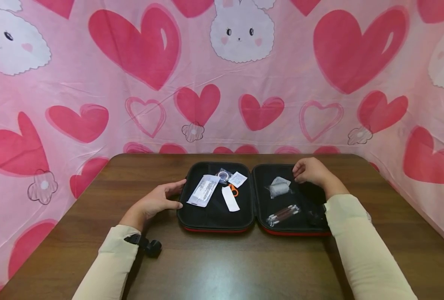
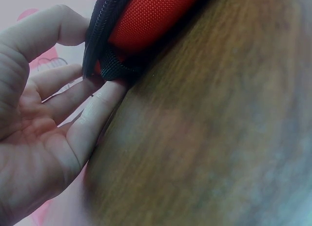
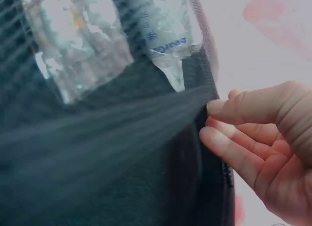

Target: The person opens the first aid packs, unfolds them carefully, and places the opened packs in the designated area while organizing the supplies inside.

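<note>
A case with a black lining and red outside (image 1: 216, 229) lies unfolded flat on the table. My left hand (image 1: 154, 202) touches its left side with extended fingers; the left wrist view shows fingertips at the zipper edge (image 2: 105, 28) and a black strap loop (image 2: 111, 65). My right hand (image 1: 312, 171) is over the right half's back edge. In the right wrist view its thumb and fingers pinch the edge of a stretched black mesh (image 3: 122, 123). Beside that mesh lie a wrapped bandage roll (image 1: 279, 188) and a clear packet of brown swabs (image 1: 283, 215).
The left half holds a long white packet (image 1: 204, 191), a bagged tape roll (image 1: 223, 176), a square sachet (image 1: 238, 179) and orange-handled scissors (image 1: 234, 191) partly under a white strip (image 1: 230, 199). A pink heart-print cloth (image 1: 229, 75) hangs behind the wooden table (image 1: 222, 266).
</note>
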### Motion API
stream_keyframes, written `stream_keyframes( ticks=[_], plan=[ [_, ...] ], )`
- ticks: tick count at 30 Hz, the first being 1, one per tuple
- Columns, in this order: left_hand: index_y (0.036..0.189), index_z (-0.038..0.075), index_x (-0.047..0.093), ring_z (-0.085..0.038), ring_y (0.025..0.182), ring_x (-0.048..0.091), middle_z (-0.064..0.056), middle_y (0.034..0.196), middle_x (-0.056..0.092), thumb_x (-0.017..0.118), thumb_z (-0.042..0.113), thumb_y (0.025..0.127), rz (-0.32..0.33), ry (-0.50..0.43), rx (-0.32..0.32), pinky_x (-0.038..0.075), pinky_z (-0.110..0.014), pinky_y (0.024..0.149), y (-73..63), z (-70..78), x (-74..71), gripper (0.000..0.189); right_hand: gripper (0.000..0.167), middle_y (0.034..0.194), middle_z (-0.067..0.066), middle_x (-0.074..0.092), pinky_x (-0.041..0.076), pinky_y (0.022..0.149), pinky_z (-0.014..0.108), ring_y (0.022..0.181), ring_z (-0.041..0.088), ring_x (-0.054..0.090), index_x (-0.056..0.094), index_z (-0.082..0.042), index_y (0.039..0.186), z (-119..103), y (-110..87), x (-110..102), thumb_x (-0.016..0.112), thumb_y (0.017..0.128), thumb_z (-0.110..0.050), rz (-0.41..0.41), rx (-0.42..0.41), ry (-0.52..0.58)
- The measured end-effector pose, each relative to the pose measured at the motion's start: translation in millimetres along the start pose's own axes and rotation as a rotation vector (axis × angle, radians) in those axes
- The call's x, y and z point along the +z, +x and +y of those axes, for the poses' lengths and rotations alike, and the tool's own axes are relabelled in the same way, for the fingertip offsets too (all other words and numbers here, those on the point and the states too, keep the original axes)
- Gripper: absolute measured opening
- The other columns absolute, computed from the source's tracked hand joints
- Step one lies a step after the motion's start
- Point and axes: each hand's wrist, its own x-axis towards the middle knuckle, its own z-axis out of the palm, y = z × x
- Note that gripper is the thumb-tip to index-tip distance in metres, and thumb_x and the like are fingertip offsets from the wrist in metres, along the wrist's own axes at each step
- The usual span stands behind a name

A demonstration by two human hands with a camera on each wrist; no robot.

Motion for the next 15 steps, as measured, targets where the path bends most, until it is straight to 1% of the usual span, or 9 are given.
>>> stream_keyframes(
  ticks=[2, 6, 11, 15],
  plan=[
    [0.152, 0.006, 0.034, -0.041, 0.138, 0.033, -0.022, 0.149, 0.04, 0.076, 0.006, 0.08, -0.002, -0.002, 0.003, 0.022, -0.06, 0.112, -0.2, 0.1, -0.2, 0.084, 0.023, 0.086, 0.017, 0.069, 0.059, 0.069, 0.037, 0.076, 0.023, 0.067, 0.06, 0.012, 0.095, -2.9, -0.2, -2.2, 0.074, 0.077, 0.009, 0.005, -0.001, 0.019],
    [0.152, 0.005, 0.033, -0.041, 0.138, 0.033, -0.022, 0.149, 0.04, 0.076, 0.005, 0.08, -0.004, -0.003, 0.007, 0.021, -0.06, 0.112, -0.7, 0.2, -0.5, 0.083, 0.022, 0.09, 0.019, 0.069, 0.059, 0.071, 0.037, 0.077, 0.025, 0.069, 0.061, 0.011, 0.099, -10.1, 2.1, -5.7, 0.073, 0.08, 0.007, 0.008, -0.028, 0.022],
    [0.152, 0.006, 0.034, -0.04, 0.138, 0.034, -0.022, 0.149, 0.04, 0.076, 0.006, 0.08, -0.005, -0.003, 0.005, 0.022, -0.06, 0.112, 0.3, -0.4, -0.2, 0.083, 0.021, 0.092, 0.018, 0.069, 0.058, 0.069, 0.034, 0.076, 0.024, 0.068, 0.062, 0.01, 0.099, -21.3, 8.1, -5.0, 0.073, 0.081, 0.005, -0.012, -0.092, -0.007],
    [0.152, 0.006, 0.033, -0.04, 0.138, 0.034, -0.022, 0.149, 0.04, 0.076, 0.006, 0.08, -0.003, 0.0, 0.0, 0.023, -0.06, 0.111, 1.6, -0.5, 0.1, 0.083, 0.02, 0.091, 0.018, 0.068, 0.058, 0.068, 0.033, 0.074, 0.023, 0.067, 0.063, 0.01, 0.097, -29.7, 13.8, -0.5, 0.073, 0.081, 0.005, -0.026, -0.137, 0.011]
  ],
)
